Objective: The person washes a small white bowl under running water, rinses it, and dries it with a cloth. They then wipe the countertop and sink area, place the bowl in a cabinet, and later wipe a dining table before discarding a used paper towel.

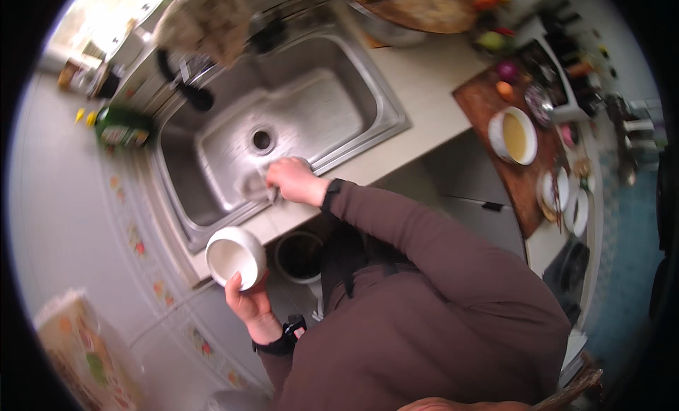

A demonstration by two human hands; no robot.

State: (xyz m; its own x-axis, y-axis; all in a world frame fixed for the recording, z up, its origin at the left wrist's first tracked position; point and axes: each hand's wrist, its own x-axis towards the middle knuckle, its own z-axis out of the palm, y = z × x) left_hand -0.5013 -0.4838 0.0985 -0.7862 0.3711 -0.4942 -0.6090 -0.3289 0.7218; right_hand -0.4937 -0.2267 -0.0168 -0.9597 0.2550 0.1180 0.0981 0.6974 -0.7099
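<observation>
In my left hand [248, 299] is a white bowl [233, 260], tilted with its inside turned up toward me, thumb on the rim. It is held in front of the near left corner of the stainless steel sink [323, 100]. My right hand [294, 180] is at the sink's near rim, fingers curled down around a greyish, blurred thing [273, 194], perhaps a cloth. Most of that thing is hidden by the hand. Beyond the fingers lies the sink's drain [261, 140], and the basin floor looks wet.
A black faucet [199, 97] and a hanging cloth [207, 26] are behind the sink. Left of it stands a green bottle [123, 127]. On the right, a wooden board [477, 100] carries a bowl of yellowish liquid [513, 138] and vegetables. Below the counter stands a bin [299, 256].
</observation>
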